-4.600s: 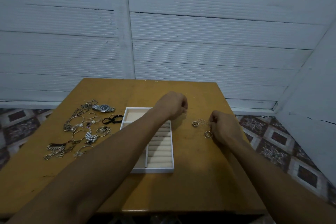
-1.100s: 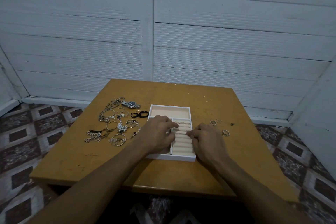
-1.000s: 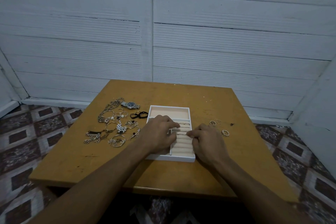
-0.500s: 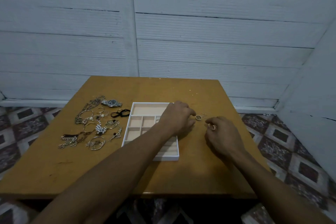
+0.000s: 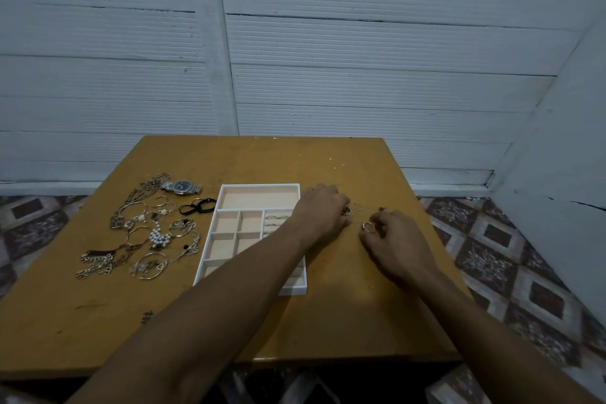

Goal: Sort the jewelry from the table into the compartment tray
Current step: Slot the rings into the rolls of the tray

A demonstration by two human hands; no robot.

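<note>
- While the left hand (image 5: 323, 213) reaches across the tray (image 5: 259, 188) for rings (image 5: 355, 206) right of it, grip unclear, the right hand (image 5: 392, 239) pinches one ring (image 5: 368, 226).
- Next, each ring needs pushing into the tray's soft rolls.

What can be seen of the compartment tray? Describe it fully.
The compartment tray is a white rectangular box with a beige, fabric-like lining. It lies flat mid-table: one wide section at the far end, small square sections on its left, ring rolls on its right holding a few rings. The left forearm crosses over its near right part.
</note>
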